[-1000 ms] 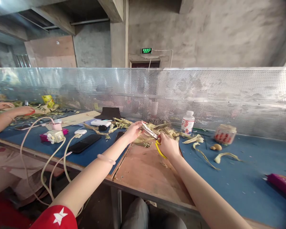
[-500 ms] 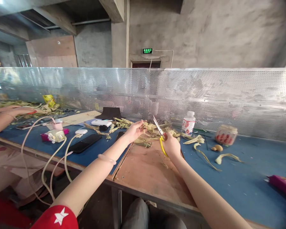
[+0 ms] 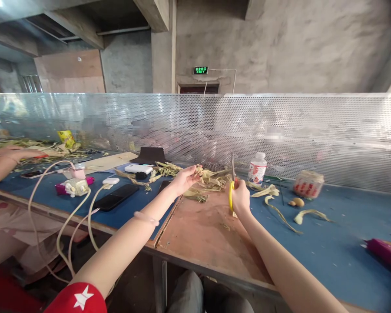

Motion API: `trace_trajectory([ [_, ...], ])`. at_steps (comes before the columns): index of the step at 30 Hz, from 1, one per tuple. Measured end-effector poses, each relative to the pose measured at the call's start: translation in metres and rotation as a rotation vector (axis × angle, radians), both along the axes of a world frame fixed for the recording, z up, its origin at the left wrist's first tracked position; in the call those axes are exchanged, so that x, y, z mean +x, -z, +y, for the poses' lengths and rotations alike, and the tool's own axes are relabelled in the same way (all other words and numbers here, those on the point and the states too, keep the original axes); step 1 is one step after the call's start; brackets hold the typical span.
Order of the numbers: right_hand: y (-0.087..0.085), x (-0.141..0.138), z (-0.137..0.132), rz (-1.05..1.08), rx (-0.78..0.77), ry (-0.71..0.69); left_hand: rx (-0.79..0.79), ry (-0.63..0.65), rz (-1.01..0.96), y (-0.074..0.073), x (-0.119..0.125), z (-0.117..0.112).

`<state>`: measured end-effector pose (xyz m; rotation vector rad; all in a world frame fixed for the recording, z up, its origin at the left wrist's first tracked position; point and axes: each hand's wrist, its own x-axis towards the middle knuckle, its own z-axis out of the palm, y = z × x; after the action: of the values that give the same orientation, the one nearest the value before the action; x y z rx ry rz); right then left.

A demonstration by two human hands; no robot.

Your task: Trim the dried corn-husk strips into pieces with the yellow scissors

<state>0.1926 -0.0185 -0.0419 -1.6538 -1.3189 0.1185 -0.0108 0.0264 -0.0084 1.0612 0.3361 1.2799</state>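
Observation:
My left hand (image 3: 184,181) reaches over the board with its fingers pinched on a small bunch of dried husk (image 3: 199,171), pale yellow-brown and crinkled. Fingers of my right hand (image 3: 241,200) wrap round yellow-handled scissors (image 3: 230,196). The blades point up, look closed together and are apart from the bunch. Beneath and behind both hands, loose dried husks (image 3: 217,181) lie across the far end of a brown wooden board (image 3: 195,230). Part of the bunch is hidden by my left fingers.
To the right stand a white bottle (image 3: 257,168) and a clear-wrapped jar (image 3: 309,184). A black phone (image 3: 117,196), white cables and a white device (image 3: 138,168) lie left. A perforated metal screen (image 3: 280,130) closes the back. A co-worker's hand (image 3: 26,153) is far left.
My right hand has shifted slightly right with the scissors, away from the bunch. The scissors have turned from leaning left to nearly upright. My left hand has stayed almost still.

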Motion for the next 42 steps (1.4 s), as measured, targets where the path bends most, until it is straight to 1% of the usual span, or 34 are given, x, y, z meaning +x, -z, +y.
trace_trajectory([
  [4,0.003,-0.004,-0.001,-0.008,0.105,-0.077,0.027,0.047,0.034,0.001,0.000,-0.001],
  [8,0.001,-0.016,-0.011,-0.027,0.175,-0.136,0.049,0.101,0.058,0.005,0.002,-0.001],
  [11,-0.002,-0.024,-0.019,-0.032,0.176,-0.154,0.061,0.143,0.080,0.006,0.004,-0.002],
  [14,-0.002,-0.026,-0.020,-0.050,0.161,-0.189,0.075,0.162,0.091,0.005,0.005,-0.004],
  [20,0.006,-0.024,-0.011,-0.092,0.178,-0.289,0.099,0.161,0.098,0.004,0.006,-0.006],
  [27,0.010,-0.027,-0.009,-0.078,0.223,-0.395,0.107,0.144,0.103,0.003,0.007,-0.009],
  [33,0.013,-0.026,-0.006,-0.070,0.244,-0.403,0.099,0.134,0.125,0.005,0.007,-0.009],
  [42,0.011,-0.027,-0.009,-0.093,0.266,-0.410,0.104,0.123,0.149,0.007,0.005,-0.005],
])
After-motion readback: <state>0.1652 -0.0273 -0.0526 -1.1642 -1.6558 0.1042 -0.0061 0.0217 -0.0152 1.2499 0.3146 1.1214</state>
